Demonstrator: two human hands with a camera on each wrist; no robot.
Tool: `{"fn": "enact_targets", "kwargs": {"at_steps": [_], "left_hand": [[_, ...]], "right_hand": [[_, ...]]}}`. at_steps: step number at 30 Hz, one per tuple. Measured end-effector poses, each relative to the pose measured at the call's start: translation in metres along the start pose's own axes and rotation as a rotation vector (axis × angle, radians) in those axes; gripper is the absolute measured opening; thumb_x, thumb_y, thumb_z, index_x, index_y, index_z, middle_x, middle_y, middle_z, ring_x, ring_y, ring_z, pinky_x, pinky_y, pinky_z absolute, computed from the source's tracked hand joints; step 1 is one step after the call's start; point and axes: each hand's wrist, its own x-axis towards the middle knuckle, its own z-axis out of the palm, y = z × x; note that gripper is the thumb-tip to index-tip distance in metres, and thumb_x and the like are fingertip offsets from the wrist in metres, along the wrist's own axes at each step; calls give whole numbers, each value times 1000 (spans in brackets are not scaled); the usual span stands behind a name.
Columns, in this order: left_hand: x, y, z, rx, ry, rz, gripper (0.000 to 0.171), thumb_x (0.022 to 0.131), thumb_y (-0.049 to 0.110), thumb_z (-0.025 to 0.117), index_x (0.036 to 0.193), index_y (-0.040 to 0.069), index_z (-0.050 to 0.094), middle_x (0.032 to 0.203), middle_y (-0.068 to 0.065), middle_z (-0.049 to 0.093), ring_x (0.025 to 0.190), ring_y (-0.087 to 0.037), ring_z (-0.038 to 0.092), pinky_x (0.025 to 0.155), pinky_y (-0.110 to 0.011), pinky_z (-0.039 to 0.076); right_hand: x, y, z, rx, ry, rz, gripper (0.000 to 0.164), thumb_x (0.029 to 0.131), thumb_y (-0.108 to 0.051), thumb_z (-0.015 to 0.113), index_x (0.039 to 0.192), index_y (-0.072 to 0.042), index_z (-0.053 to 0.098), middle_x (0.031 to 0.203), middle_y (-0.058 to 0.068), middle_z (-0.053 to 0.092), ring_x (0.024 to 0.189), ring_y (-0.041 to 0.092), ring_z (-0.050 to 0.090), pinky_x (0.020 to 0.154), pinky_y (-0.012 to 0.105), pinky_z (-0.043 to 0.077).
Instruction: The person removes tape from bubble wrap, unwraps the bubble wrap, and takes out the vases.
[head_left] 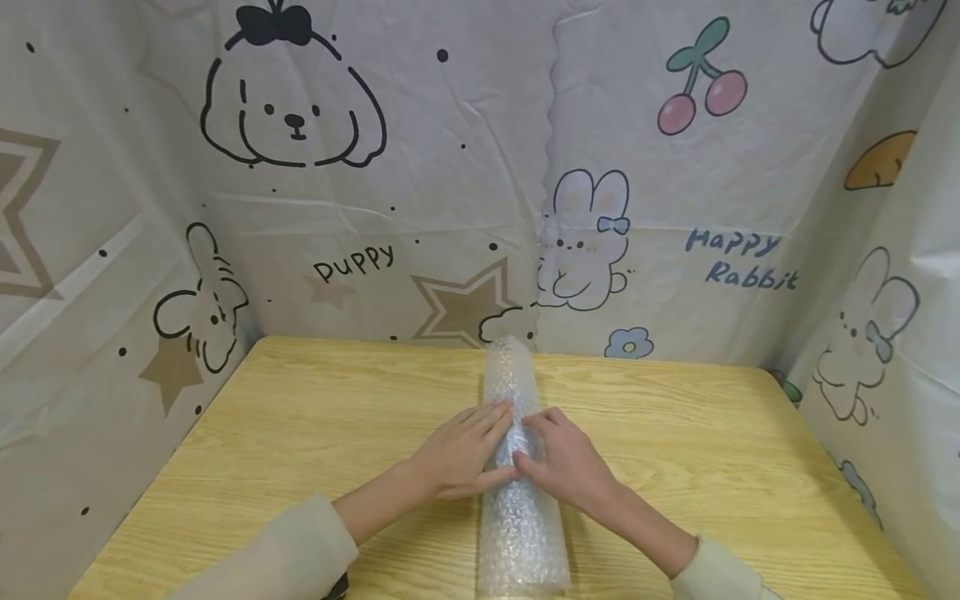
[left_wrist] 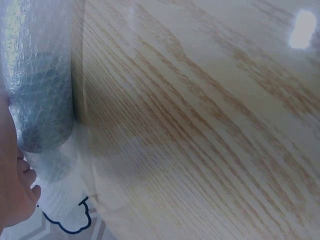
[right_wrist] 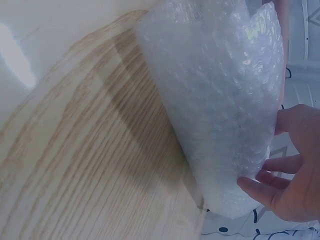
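A long roll of clear bubble wrap (head_left: pixel 517 533) lies lengthwise on the wooden table, running away from me. In the left wrist view a darker blue-grey cylindrical shape (left_wrist: pixel 47 110) shows through the wrap; its kind is hidden by the bubbles. My left hand (head_left: pixel 465 454) rests over the left side of the roll, fingers extended across its top and thumb apart. My right hand (head_left: pixel 566 458) touches the roll from the right, thumb and fingertips spread on the plastic. Both hands' fingertips come close together along the roll's top. In the right wrist view, the fingers (right_wrist: pixel 257 190) lie against the wrap.
The table (head_left: pixel 330 400) has a yellow wood-grain top. A pale cloth (head_left: pixel 465 192) printed with cartoon animals and stars hangs behind it and along both sides. The roll's far end reaches the table's back edge.
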Motion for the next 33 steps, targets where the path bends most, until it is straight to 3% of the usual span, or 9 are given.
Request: {"fn": "enact_targets", "kwargs": {"at_steps": [6, 12, 18, 25, 33], "left_hand": [[1, 3, -1, -19, -2, -7, 91, 99, 69, 27, 156, -2, 23, 163, -15, 17, 149, -27, 18, 120, -41, 18], [0, 4, -1, -15, -1, -9, 90, 100, 68, 27, 156, -2, 22, 163, -16, 16, 149, -28, 19, 120, -41, 17], [1, 4, 0, -6, 3, -1, 89, 101, 66, 29, 156, -3, 21, 163, -17, 15, 149, -28, 19, 120, -41, 19], [1, 5, 0, -7, 5, 0, 88, 101, 65, 30, 156, -3, 21, 163, -17, 16, 149, -27, 20, 120, -39, 17], [3, 6, 2, -26, 33, 16, 88, 101, 64, 31, 154, -5, 24, 161, -19, 20, 148, -30, 22, 119, -43, 24]], "right_hand": [[2, -1, -2, -36, -9, -9, 39, 83, -15, 72, 117, 3, 69, 113, 17, 68, 95, 29, 68, 80, 38, 59], [2, -1, 0, -156, 49, -138, 30, 82, -6, 72, 109, 6, 72, 102, 17, 73, 85, 24, 72, 71, 31, 61], [3, 3, 3, -213, 128, -242, 20, 78, 2, 73, 98, 3, 74, 92, 13, 75, 83, 27, 72, 68, 33, 60], [4, 10, 5, -176, 154, -274, 21, 78, 5, 72, 99, 3, 75, 94, 14, 75, 85, 27, 73, 70, 32, 61], [5, 14, 4, -121, 161, -273, 22, 78, 8, 73, 100, 4, 76, 94, 15, 75, 86, 28, 73, 71, 31, 61]]}}
